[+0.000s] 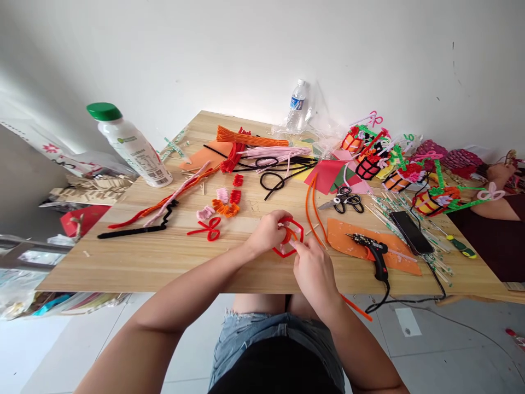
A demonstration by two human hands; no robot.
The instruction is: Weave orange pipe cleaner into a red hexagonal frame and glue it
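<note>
Near the table's front edge, my left hand (pixel 267 234) is closed on a red pipe-cleaner ring (pixel 302 234) bent into an angular loop. Inside and across that loop lies an orange pipe cleaner (pixel 357 308), whose loose end sticks out past my right wrist. My right hand (pixel 314 268) pinches the orange pipe cleaner at the loop's right side. The fingertips partly hide where the two pipe cleaners meet. To the left lie a red bow (pixel 213 230) and several small zigzag-folded pieces (pixel 225 208). Long orange pipe cleaners (pixel 310 205) curve just right of the ring.
A glue gun (pixel 371 249) rests on orange foam sheet (pixel 340 232), with scissors (pixel 346 201) behind and a phone (pixel 411 232) beside. Finished pipe-cleaner baskets (pixel 435 200) stand right, near another person's arm (pixel 496 205). A white bottle (pixel 133 145) stands left; pipe-cleaner bundles (pixel 252 135) lie behind.
</note>
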